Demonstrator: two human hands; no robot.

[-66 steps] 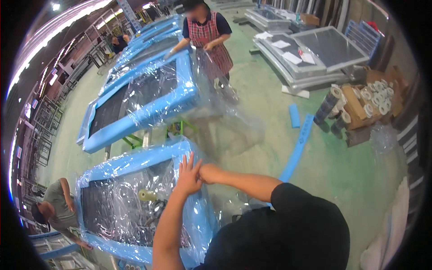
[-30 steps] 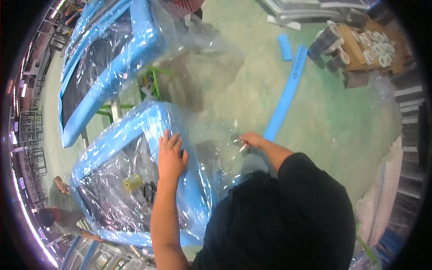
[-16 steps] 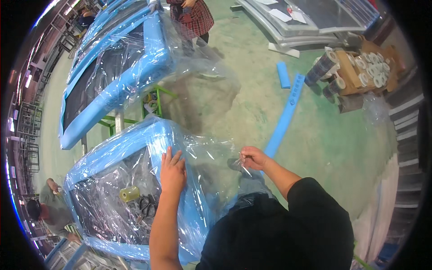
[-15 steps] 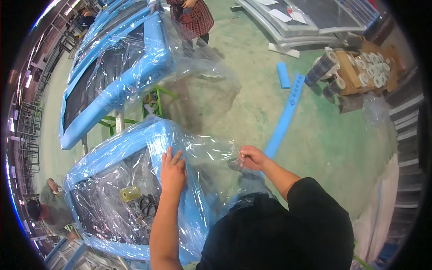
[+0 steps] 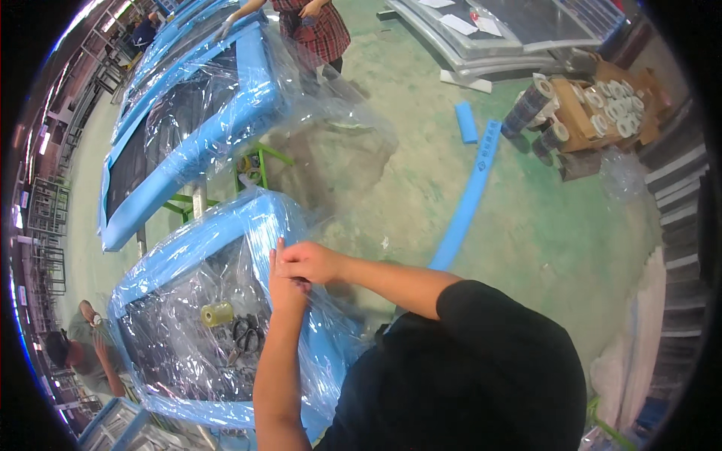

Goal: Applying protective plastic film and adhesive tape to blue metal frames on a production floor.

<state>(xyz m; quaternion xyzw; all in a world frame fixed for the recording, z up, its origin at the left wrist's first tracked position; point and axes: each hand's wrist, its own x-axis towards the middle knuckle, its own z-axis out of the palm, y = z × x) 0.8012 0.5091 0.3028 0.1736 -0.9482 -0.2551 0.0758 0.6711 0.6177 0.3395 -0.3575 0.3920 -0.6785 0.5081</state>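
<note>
A framed panel (image 5: 188, 338) with a dark middle and blue foam edging (image 5: 199, 234) lies before me under clear plastic film (image 5: 169, 289). My left hand (image 5: 287, 289) rests on the wrapped right edge, its visible fingers stretched out along the foam. Across it lies my right hand (image 5: 312, 263), fingers bent together on the film and partly covering the left hand's knuckles. The bit of film in its grip is hardly visible. On the panel sit a yellowish tape roll (image 5: 217, 314) and black-handled scissors (image 5: 246, 334).
Another blue-edged panel (image 5: 195, 146) under film stands beyond, on a green stand (image 5: 263, 161). A blue foam strip (image 5: 470, 199) lies on the floor. An open carton (image 5: 579, 113) of rolls is at right. A person in plaid (image 5: 320, 34) and a crouching person (image 5: 89, 353) are nearby.
My right hand has moved left from the stretched film's edge onto the panel, over my left hand, folding the loose film in. My left hand has stayed nearly in place.
</note>
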